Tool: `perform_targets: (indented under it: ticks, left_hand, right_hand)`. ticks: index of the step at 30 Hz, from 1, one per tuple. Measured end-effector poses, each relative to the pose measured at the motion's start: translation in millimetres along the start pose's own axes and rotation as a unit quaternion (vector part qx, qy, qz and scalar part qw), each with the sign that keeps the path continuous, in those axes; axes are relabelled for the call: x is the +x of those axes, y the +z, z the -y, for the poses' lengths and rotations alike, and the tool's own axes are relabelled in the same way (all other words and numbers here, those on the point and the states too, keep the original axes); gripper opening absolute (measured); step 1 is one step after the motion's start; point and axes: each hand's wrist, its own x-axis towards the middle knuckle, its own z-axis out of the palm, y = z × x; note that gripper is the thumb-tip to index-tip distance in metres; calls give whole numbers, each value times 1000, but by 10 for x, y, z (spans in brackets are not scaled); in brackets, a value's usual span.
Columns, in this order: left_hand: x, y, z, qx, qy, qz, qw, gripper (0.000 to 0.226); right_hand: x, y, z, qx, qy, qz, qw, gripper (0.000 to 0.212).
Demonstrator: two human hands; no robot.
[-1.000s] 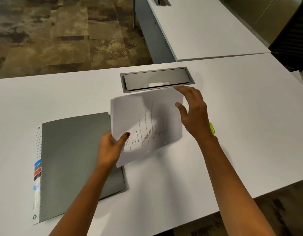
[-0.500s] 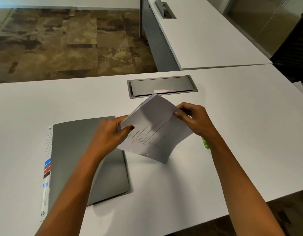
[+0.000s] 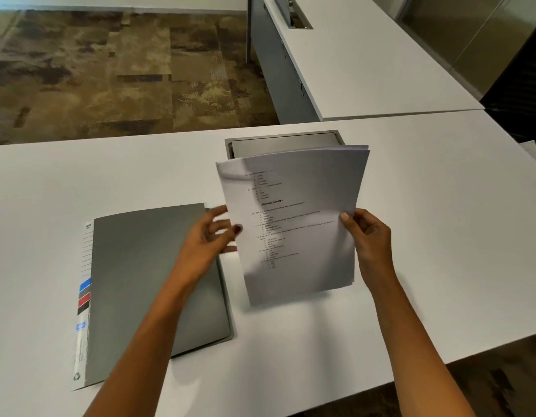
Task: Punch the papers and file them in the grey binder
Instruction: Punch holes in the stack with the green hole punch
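Left fingers [image 3: 230,231] and right fingers [image 3: 346,219] pinching papers [image 3: 294,206] by side edges, grey binder [image 3: 146,281] beside

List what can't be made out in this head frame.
All head view.
- papers: body text too small to read; sheet count and punch holes not discernible.
- left hand: fingers motion-blurred, grip on the papers unclear.
- grey binder: closed, its cover hides the inside.
- desk hatch: front part behind the papers.
- white item, right edge: cut off by the frame.
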Motion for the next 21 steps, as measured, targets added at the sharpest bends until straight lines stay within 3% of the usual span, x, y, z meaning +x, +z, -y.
perform_targets:
  ticks: [4,11,21]
  left_hand:
    - [-21,155,437,10,-44,-90,995,18]
    - [-4,312,825,40,-73,-197,977,15]
    - [258,400,1155,103,-175,-217,955,11]
  right_hand:
    - [-47,86,-137,28,34,-29,999,9]
    - [-8,166,-466,-12,90,-32,995,6]
    - [151,362,-795,-160,135,-59,976,18]
